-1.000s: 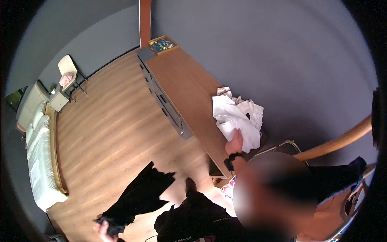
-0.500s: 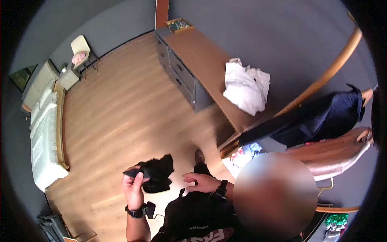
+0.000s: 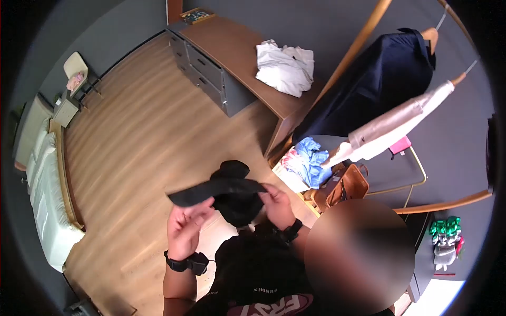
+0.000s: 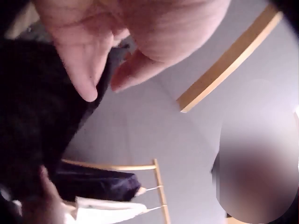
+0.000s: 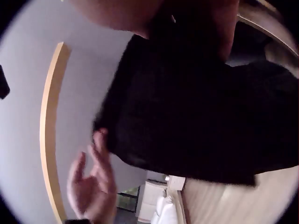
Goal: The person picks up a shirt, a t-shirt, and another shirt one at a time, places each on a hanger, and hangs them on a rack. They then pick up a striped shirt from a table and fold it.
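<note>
A black garment (image 3: 232, 197) hangs in loose folds between my hands, in front of my body. My left hand (image 3: 184, 231) holds it near its left end; the left wrist view shows a finger and the thumb on either side of the cloth's edge (image 4: 79, 119). My right hand (image 3: 279, 208) pinches the top edge at the other end, between thumb and fingers. In the right wrist view the cloth (image 5: 187, 112) spreads below that hand and covers much of the picture. Its kind does not show.
Ahead, a crumpled white garment (image 3: 287, 68) lies on the brown-topped desk (image 3: 234, 50). On the right, a wooden rack (image 3: 358, 45) carries a dark blue garment (image 3: 374, 84) and a pale one (image 3: 392, 124). Below are blue clothes (image 3: 313, 158) and a brown bag (image 3: 345, 187). The bed (image 3: 47, 205) stands left.
My right hand has left the white garment on the desk and come to the black one. My left hand has raised the black garment from the lower left. The view has turned rightward.
</note>
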`<state>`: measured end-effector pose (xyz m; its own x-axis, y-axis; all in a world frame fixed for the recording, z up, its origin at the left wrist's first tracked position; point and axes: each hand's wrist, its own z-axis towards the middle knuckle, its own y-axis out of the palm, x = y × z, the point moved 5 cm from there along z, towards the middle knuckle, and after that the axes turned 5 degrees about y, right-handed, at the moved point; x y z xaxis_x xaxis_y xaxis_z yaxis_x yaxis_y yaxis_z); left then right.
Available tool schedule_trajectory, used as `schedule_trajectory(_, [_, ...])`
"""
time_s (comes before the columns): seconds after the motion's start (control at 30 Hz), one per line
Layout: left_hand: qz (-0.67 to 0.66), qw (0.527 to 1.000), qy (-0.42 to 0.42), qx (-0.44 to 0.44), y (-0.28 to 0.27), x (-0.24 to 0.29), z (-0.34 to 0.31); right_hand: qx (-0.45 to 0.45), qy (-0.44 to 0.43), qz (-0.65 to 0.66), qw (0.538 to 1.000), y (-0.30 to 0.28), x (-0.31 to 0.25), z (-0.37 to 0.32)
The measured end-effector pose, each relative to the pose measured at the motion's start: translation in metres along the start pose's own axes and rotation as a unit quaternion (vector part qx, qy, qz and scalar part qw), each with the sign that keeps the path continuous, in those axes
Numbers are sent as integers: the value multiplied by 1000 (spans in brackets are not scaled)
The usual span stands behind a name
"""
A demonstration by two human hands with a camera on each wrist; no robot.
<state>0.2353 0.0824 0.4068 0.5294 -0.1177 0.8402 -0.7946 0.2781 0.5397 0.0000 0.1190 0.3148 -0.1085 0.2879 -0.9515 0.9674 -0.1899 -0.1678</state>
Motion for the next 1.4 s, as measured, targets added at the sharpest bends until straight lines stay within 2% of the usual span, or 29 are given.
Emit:
schedule_trajectory(0.07, [51, 994, -18, 100, -6, -7, 3, 51, 14, 235, 970, -25, -2, -4])
schedule_trajectory(0.1, [137, 983, -18, 120, -16, -14, 3, 70, -1, 196, 978, -36, -7, -11])
schedule_trajectory(0.13, [135, 985, -21, 109, -28, -30, 0, 81, -2, 196, 977, -43, -7, -18])
schedule_trajectory(0.2, [324, 943, 20, 69, -40, -56, -10, 12, 31, 143, 989, -45, 0, -35])
schedule_trajectory(0.23, [395, 918, -31, 26, -26, -70, -14, -11, -22, 64, 998, -46, 3, -44])
schedule_trajectory(0.27, [391, 920, -36, 13, -11, -82, -18, -34, -71, -17, 997, -45, 3, -53])
schedule_trajectory(0.3, [490, 866, 19, -98, 15, -94, -23, -64, -106, -77, 989, -45, 4, -66])
schedule_trajectory(0.33, [574, 789, 79, -205, 41, -107, -31, -96, -139, -138, 976, -45, -1, -79])
schedule_trajectory(0.4, [523, 802, 55, -283, 70, -136, -47, -153, -143, -138, 968, -53, -5, -98])
schedule_trajectory(0.43, [518, 792, 64, -316, 73, -156, -54, -178, -146, -104, 968, -60, -4, -105])
schedule_trajectory(0.47, [513, 792, 62, -324, 77, -168, -63, -170, -141, -105, 970, -73, 0, -111])
schedule_trajectory(0.53, [461, 839, -115, -265, 78, -197, -77, -170, -102, -71, 978, -102, 15, -120])
schedule_trajectory(0.57, [479, 838, -70, -250, 88, -201, -80, -148, -85, -47, 984, -119, 29, -123])
schedule_trajectory(0.6, [479, 837, -74, -254, 97, -209, -85, -117, -65, -28, 991, -138, 47, -127])
schedule_trajectory(0.67, [503, 840, -57, -196, 109, -218, -89, -121, 42, 17, 992, -176, 77, -137])
schedule_trajectory(0.73, [522, 828, -73, -193, 127, -232, -100, -124, 33, -11, 992, -207, 100, -150])
schedule_trajectory(0.8, [585, 789, -98, -162, 142, -248, -118, -134, 24, -40, 990, -238, 128, -164])
schedule_trajectory(0.87, [582, 790, -107, -160, 150, -270, -151, -155, 57, -60, 984, -266, 168, -177])
schedule_trajectory(0.93, [560, 806, -153, -114, 152, -292, -190, -147, 76, -60, 984, -301, 227, -182])
schedule_trajectory(1.0, [565, 793, -196, -114, 156, -301, -229, -70, 251, 68, 963, -340, 323, -185])
schedule_trajectory(1.07, [588, 765, -235, -116, 171, -297, -250, -33, 278, -112, 954, -389, 382, -178])
schedule_trajectory(1.13, [539, 799, -267, 0, 152, -304, -291, 2, 401, 35, 915, -419, 467, -172])
schedule_trajectory(1.2, [530, 788, -309, 51, 163, -296, -298, 111, 453, 146, 872, -445, 468, -155])
schedule_trajectory(1.23, [551, 771, -310, 68, 160, -296, -305, 138, 448, 149, 871, -456, 483, -142])
schedule_trajectory(1.27, [523, 780, -335, 76, 150, -301, -315, 171, 429, 150, 874, -464, 494, -129])
schedule_trajectory(1.33, [510, 800, -305, 81, 140, -304, -331, 234, 447, 206, 838, -471, 527, -106])
schedule_trajectory(1.37, [466, 814, -321, 132, 129, -311, -346, 221, 385, 303, 843, -472, 558, -94])
schedule_trajectory(1.4, [422, 823, -334, 183, 118, -317, -360, 185, 407, 245, 860, -480, 591, -87])
